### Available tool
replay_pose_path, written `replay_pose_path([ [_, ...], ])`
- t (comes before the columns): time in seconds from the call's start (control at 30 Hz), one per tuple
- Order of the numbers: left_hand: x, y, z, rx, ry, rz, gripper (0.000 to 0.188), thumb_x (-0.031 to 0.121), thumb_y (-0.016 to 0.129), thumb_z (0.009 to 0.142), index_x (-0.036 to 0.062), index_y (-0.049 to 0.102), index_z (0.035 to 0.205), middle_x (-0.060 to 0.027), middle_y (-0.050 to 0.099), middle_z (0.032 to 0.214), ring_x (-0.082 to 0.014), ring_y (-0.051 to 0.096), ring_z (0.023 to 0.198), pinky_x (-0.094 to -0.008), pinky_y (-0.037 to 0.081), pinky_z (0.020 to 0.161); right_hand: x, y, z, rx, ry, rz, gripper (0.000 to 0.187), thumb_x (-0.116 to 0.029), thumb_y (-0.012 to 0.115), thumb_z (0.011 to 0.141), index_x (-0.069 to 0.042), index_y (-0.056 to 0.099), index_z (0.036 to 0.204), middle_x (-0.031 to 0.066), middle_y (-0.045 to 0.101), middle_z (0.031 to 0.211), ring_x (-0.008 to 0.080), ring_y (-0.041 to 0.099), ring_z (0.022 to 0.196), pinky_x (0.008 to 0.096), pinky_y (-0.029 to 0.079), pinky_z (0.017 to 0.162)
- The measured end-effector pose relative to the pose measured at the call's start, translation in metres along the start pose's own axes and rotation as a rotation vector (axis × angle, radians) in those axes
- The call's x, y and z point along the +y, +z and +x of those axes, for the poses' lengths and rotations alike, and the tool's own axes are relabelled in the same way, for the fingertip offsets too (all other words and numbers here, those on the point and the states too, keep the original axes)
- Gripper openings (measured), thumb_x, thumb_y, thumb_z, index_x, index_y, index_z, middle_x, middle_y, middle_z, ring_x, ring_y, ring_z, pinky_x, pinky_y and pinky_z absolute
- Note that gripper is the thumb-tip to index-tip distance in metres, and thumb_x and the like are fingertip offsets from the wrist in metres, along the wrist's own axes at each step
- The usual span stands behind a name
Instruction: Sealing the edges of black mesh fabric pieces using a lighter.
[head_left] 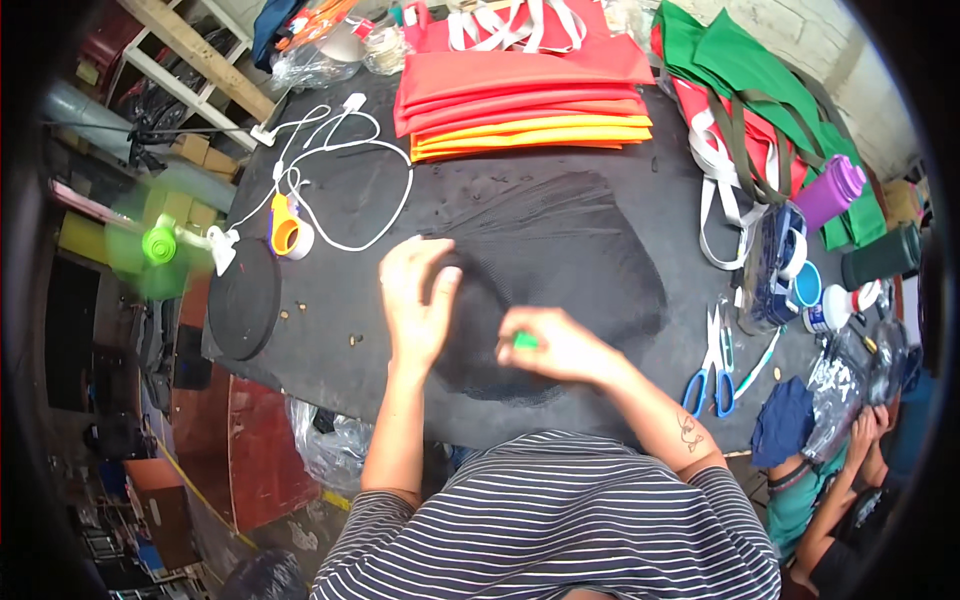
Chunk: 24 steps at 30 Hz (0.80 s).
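Observation:
A sheer black fabric with a creased upper part lies on the black tabletop in front of me. Over its left edge is my left hand, with gently bent fingers and the thumb held apart from them. My right hand, a little blurred, is closed over the fabric's lower middle. A small green thing shows between its fingers; most of it is hidden, so its kind is unclear.
Folded red and orange cloth is stacked at the back. Blue-handled scissors lie right, near a purple bottle and green bags. A white cable, tape roll and spinning green fan are left. Another person's hands show at lower right.

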<state>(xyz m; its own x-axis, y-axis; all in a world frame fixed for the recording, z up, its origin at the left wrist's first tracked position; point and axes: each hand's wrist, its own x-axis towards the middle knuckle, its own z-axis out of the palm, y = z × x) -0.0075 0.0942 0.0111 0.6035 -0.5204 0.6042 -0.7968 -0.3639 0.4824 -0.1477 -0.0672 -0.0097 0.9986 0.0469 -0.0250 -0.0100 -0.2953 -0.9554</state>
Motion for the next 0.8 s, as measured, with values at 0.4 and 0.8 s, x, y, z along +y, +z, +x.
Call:
replay_pose_path([
  [0.4, 0.001, -0.023, -0.006, -0.599, -0.114, 0.250, 0.039, 0.034, 0.076, 0.076, 0.0027, 0.064, 0.056, -0.0048, 0.054, 0.070, -0.0233, 0.052, 0.078, -0.0411, 0.035, 0.091, 0.048, -0.079, -0.026, 0.573, 0.132, -0.215, 0.016, -0.008, 0.068, 0.084, 0.002, 0.063, 0.095, 0.0144, 0.063, 0.093, 0.0279, 0.064, 0.089, 0.0348, 0.048, 0.081],
  [0.8, 0.045, 0.016, -0.048, -0.942, 0.150, -0.126, 0.029, 0.036, 0.066, 0.086, 0.0098, 0.072, 0.097, -0.0052, 0.063, 0.085, -0.0243, 0.056, 0.093, -0.0375, 0.039, 0.086, 0.049, -0.079, 0.057, 0.186, 0.082, -0.739, 0.042, -0.019, 0.081, 0.069, -0.007, 0.062, 0.105, 0.0092, 0.062, 0.102, 0.0334, 0.065, 0.093, 0.0428, 0.053, 0.079],
])
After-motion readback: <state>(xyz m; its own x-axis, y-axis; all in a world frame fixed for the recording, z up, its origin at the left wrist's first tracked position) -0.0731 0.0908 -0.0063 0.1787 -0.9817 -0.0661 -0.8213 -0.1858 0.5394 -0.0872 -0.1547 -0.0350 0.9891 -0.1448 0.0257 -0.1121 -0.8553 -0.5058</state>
